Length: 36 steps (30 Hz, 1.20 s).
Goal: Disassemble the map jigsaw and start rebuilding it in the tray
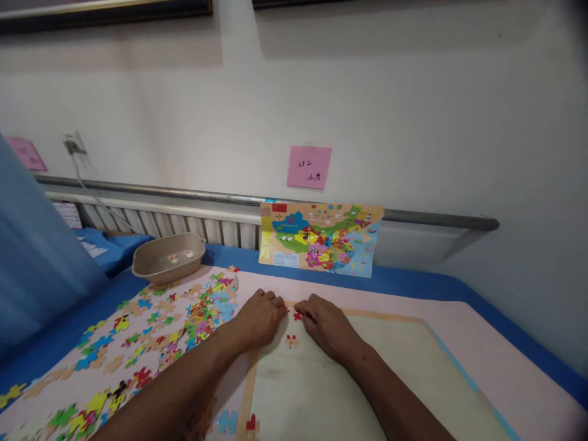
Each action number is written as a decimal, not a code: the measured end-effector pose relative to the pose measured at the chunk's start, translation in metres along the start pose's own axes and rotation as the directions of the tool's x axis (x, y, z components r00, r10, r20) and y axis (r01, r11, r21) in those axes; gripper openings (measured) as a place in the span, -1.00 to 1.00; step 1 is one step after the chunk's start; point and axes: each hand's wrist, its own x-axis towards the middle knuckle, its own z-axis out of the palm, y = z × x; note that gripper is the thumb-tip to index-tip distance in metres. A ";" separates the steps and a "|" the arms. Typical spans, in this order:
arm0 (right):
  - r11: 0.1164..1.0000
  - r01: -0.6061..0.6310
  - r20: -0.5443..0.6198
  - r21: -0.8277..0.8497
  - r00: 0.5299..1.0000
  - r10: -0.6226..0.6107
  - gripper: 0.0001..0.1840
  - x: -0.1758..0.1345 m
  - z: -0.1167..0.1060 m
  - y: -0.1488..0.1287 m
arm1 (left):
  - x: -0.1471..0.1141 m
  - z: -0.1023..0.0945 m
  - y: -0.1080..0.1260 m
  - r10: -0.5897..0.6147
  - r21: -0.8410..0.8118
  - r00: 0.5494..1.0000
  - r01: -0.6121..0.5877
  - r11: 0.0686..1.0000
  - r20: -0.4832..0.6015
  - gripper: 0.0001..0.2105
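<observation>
Both hands are at the far left corner of a wooden puzzle board [331, 380] with a printed border. My right hand [328, 327] has its fingers pinched at a small red puzzle piece [297, 316]. Just to the left, my left hand [261, 320] is curled closed over the board's corner. A sliver of red shows at its fingertips, most of it hidden by the fingers. Below the hands, a beige and red puzzle piece [291, 342] lies loose on the board. Another piece with red [251, 422] sits at the board's near left edge.
Many loose puzzle pieces [147, 331] spread over the pink sheet [487, 343] on the left. Behind them stands a beige basin [160, 269] with a few pieces inside. A colourful map picture [320, 239] leans against the wall rail [436, 218]. A blue curtain [41, 257] hangs at left.
</observation>
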 end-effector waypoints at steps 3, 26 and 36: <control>1.000 -0.028 0.003 -0.005 1.000 0.028 -0.79 0.001 0.003 0.001 | 0.000 -0.001 0.000 0.000 -0.001 1.000 0.000 1.000 0.007 -0.79; 0.996 -0.088 -0.049 0.016 0.995 0.089 -0.85 0.003 0.002 -0.001 | 0.002 -0.007 0.000 -0.022 -0.035 0.999 0.023 0.999 0.025 -0.78; 0.997 -0.067 -0.049 0.028 0.996 0.069 -0.79 0.002 0.005 0.002 | 0.006 -0.002 -0.007 -0.040 -0.083 0.999 0.041 0.996 0.008 -0.79</control>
